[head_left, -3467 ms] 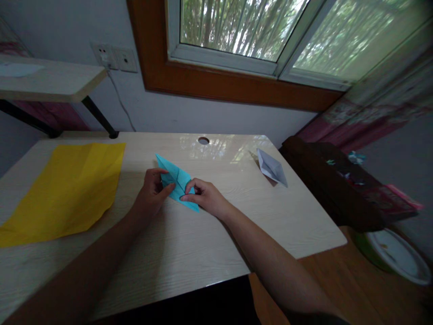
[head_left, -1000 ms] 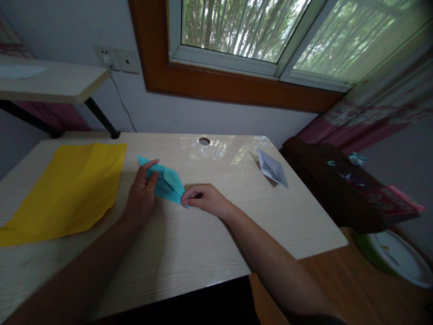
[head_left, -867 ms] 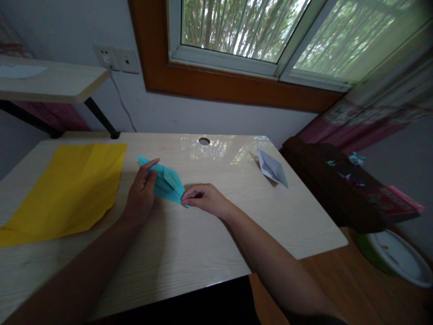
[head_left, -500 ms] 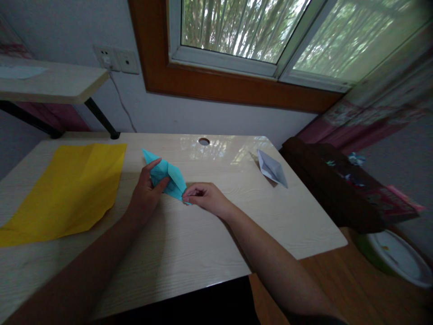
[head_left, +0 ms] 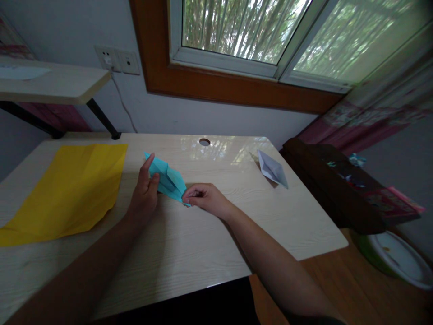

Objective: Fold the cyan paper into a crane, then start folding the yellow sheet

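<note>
A piece of folded blue paper [head_left: 169, 178], with pointed ends and creased flaps, is between my hands just above the pale desk [head_left: 203, 243]. My left hand [head_left: 145, 189] grips its left end, index finger raised along the far edge and thumb on the near side. At the right tip, my right hand [head_left: 203, 196] pinches the paper between thumb and fingers. Part of the left end is hidden behind my left fingers.
A large yellow sheet [head_left: 74, 194] lies on the desk at left. A folded white paper boat [head_left: 272, 168] sits at right. Behind them are a round cable hole [head_left: 204, 142] and a raised shelf [head_left: 81, 85]. A round tub [head_left: 402, 257] stands on the floor.
My left thumb has slid left off the middle of the blue paper, and the left index finger has lifted more upright. My right hand keeps its pinch in nearly the same spot.
</note>
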`<state>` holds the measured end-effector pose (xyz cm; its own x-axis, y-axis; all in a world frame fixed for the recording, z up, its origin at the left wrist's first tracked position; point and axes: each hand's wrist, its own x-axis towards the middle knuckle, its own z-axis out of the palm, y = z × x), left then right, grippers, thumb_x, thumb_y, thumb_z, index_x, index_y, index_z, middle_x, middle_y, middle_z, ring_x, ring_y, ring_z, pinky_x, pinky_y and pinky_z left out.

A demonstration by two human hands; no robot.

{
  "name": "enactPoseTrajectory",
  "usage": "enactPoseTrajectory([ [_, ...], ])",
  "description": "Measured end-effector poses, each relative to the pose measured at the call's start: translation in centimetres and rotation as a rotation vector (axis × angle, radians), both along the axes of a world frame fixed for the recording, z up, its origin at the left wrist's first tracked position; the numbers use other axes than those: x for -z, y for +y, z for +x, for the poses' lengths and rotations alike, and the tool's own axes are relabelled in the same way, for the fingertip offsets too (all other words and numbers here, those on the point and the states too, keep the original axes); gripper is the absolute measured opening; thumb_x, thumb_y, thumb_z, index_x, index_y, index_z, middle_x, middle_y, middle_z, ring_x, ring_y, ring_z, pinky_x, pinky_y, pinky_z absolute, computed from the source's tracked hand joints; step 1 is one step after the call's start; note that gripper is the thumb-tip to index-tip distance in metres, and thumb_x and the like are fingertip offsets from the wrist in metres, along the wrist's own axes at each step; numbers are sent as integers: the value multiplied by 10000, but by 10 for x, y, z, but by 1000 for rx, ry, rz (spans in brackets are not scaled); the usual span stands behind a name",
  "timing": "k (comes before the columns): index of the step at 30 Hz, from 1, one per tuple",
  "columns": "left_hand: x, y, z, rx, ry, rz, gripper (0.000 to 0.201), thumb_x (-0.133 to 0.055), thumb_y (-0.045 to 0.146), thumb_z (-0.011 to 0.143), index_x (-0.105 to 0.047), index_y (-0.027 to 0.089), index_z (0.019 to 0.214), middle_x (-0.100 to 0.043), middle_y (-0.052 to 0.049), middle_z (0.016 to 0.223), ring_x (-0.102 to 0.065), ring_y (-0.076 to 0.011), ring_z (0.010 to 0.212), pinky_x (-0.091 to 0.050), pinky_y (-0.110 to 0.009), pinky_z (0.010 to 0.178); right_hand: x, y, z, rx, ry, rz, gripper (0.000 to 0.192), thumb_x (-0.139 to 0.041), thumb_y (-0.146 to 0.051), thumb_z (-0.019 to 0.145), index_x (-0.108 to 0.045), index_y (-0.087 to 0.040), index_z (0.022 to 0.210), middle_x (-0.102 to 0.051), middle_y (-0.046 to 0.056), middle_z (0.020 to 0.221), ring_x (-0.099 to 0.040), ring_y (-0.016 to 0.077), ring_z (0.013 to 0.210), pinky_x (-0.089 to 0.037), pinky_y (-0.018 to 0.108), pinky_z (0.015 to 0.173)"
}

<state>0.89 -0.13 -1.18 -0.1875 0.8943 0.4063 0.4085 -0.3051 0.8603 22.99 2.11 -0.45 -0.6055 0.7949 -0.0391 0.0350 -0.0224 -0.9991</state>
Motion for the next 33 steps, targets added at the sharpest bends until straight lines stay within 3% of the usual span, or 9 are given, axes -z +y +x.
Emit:
enactPoseTrajectory([
  [2,1,0,-1,-10,-37,-19,555,-505,456,1022,-366,367,1552,-434,-63,1574,-502,-268,1360,-389,-495,1174,0,0,0,2,2,5,112,-777,-264,786,-744,-180,852,-740,10,798,-674,128,731,-552,296,755],
  [5,2,1,-4,-6,-150,-98,595,-515,510,1007,-335,389,1562,-610,-71,1313,-664,-209,979,-579,-402,894,-1,-1,1,8,-15,26,111,-771,-270,793,-744,-180,852,-736,11,795,-668,128,728,-539,289,746],
  [9,-1,2,-4,78,-280,-160,786,-597,557,953,-196,360,1599,-642,7,853,-608,-149,663,-569,-288,643,-1,-1,2,4,-24,49,103,-749,-269,808,-739,-177,854,-731,15,802,-659,128,730,-527,285,744],
  [11,-3,3,-3,105,-264,-149,948,-711,570,868,-154,341,1600,-663,1,890,-644,-166,713,-585,-312,684,0,0,2,4,-39,66,110,-746,-275,810,-738,-177,859,-726,15,805,-649,125,727,-520,280,737],
  [13,-4,3,-1,65,-177,-96,1062,-822,570,756,-203,331,1586,-671,-68,1139,-688,-226,938,-594,-381,831,1,0,2,0,-60,96,116,-749,-283,812,-739,-180,863,-719,13,804,-638,123,727,-511,273,728],
  [16,-2,4,0,-40,-21,10,1074,-910,524,652,-338,334,1540,-461,-119,1522,-501,-332,1362,-456,-487,1112,2,-1,2,-36,-85,147,111,-747,-288,823,-742,-186,867,-714,13,815,-631,125,741,-500,267,722],
  [18,0,5,-1,-62,6,29,1027,-910,483,672,-363,354,1531,-383,-104,1593,-404,-337,1445,-379,-510,1180,1,-1,2,-65,-98,166,103,-739,-287,836,-743,-190,870,-716,14,826,-635,130,756,-497,268,726],
  [24,1,6,-3,-93,-23,-2,935,-870,415,745,-372,345,1533,-429,-96,1556,-507,-290,1341,-428,-453,1132,1,-1,2,-92,-77,187,89,-731,-279,856,-736,-193,880,-696,8,825,-620,128,750,-477,265,712],
  [33,-5,1,-1,-53,16,-79,688,-771,400,842,-486,313,1461,-569,-69,1405,-617,-246,1144,-512,-387,985,4,-2,1,17,-53,170,252,-779,-319,818,-701,-205,1029,-556,-48,715,-522,109,656,-411,246,620],
])
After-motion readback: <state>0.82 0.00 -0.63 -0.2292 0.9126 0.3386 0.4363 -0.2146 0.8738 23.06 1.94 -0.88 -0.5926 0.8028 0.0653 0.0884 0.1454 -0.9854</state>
